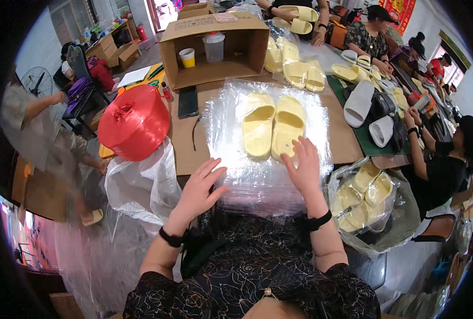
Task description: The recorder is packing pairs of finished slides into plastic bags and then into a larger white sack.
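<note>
A pair of pale yellow slide slippers, a left-hand one (258,127) and a right-hand one (288,126), lies side by side on a thick stack of transparent plastic bags (226,133), toes pointing away from me. My right hand (304,167) is open with fingers spread; its fingertips are at the heel of the right-hand slipper, and I cannot tell whether they press on it. At the near left edge of the stack hovers my left hand (200,183), open, fingers stretched toward the bags and holding nothing. Both wrists wear black bands.
A red twine roll (134,122) sits at left above a white sack (141,175). Beyond the stack are a black phone (188,101) and a cardboard box (175,74) holding cups. Bagged yellow slippers (365,196) fill a sack at right. Several people work around the table.
</note>
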### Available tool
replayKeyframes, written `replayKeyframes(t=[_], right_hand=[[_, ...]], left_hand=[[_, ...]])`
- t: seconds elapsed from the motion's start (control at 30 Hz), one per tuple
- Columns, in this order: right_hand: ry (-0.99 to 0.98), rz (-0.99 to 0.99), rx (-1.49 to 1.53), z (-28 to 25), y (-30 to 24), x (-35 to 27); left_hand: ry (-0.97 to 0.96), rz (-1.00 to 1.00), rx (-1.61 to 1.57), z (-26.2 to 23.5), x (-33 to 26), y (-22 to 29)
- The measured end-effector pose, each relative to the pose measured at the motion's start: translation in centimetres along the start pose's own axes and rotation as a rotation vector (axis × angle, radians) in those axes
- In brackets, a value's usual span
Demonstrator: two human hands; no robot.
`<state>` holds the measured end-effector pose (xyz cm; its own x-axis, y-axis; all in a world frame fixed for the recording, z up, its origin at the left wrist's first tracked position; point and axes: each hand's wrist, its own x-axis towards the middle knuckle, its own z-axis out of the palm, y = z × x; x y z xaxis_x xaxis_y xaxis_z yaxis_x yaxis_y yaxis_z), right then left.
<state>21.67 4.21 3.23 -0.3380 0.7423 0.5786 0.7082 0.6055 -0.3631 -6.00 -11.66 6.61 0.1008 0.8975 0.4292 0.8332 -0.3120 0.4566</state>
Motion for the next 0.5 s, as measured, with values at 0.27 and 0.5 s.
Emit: replayKeyframes(t=[0.27,0.5], right_hand=[[0.152,0.069,-0.044,-0.1,-1.3,6.7],[0.286,0.312,0.199,1.8,3.2,3.3]], left_hand=[[0.15,-0.282,-0.086,-4.2,-5.9,-1.3],[0.149,-0.214,-0.192,1.0,6.5,1.2]])
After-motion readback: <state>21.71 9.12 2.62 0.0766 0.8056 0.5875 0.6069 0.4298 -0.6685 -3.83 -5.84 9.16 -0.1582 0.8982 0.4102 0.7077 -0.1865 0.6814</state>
